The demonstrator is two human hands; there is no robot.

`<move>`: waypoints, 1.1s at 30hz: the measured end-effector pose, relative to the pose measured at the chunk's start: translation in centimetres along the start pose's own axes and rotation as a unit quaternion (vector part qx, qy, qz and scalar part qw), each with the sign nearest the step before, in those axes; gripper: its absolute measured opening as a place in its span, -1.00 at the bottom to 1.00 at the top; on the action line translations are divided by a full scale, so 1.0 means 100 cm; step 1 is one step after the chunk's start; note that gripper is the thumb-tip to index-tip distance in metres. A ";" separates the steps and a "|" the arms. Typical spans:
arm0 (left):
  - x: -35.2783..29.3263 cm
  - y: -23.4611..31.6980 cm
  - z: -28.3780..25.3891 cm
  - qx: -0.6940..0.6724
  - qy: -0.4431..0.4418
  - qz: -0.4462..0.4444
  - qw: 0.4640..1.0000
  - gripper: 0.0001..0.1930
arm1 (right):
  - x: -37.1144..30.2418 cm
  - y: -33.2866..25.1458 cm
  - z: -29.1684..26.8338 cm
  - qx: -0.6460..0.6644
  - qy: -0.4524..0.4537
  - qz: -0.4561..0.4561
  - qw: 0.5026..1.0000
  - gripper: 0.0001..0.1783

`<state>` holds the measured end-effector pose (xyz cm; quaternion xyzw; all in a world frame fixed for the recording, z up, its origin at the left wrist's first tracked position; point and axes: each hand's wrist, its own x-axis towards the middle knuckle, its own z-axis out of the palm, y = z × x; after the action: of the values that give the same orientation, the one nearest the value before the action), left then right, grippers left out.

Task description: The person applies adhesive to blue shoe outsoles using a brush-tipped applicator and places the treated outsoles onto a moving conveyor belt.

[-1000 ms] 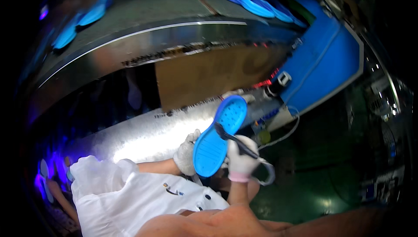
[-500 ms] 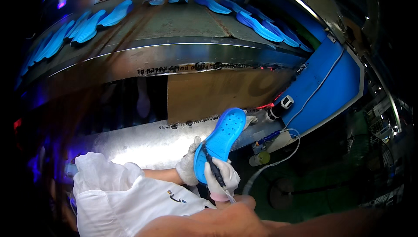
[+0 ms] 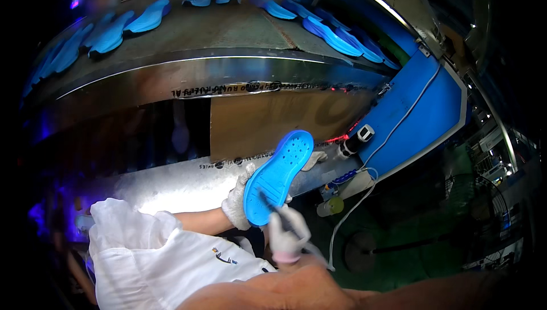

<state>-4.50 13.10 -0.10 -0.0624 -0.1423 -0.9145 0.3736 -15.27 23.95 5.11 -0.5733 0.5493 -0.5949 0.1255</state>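
A bright blue shoe sole [image 3: 277,176], with round holes near its upper end and ridges lower down, stands tilted in front of me. My gloved left hand [image 3: 235,203] grips it from behind at its left edge, and most of those fingers are hidden by it. My right hand [image 3: 288,233], in a pale glove and blurred, is closed round a slim black pen-like tool [image 3: 270,202] with a thin pale hose. The tool's tip is over the sole's lower part; whether it touches cannot be made out.
Several blue soles [image 3: 147,16] lie on the dark conveyor belt [image 3: 228,31] beyond a metal edge. Below is a brightly lit pale worktop [image 3: 176,190] with a cardboard sheet [image 3: 273,122] behind. A blue panel [image 3: 416,105], a cable and a yellow-green-lidded jar [image 3: 329,206] are at right.
My right hand has drawn down, off the sole's lower edge, with the tool. The sole shows slightly further left and up, and the whole view has shifted a little.
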 end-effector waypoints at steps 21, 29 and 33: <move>0.035 0.065 -0.007 0.193 0.065 -0.342 0.917 -0.26 | -0.003 -0.006 -0.012 0.020 -0.207 -0.091 0.974 -0.72; 0.045 0.071 -0.008 0.334 0.058 -0.328 0.882 -0.39 | -0.007 -0.005 -0.006 -0.014 -0.172 -0.101 0.980 -0.69; 0.035 0.077 -0.082 0.345 0.031 -0.291 0.892 -0.38 | -0.002 0.011 -0.008 0.036 -0.133 0.074 0.988 -0.74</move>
<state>-1.68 2.99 -5.46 0.1430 -0.4492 -0.8770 0.0933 -16.34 24.12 4.31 -0.5999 0.5470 -0.5219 0.2618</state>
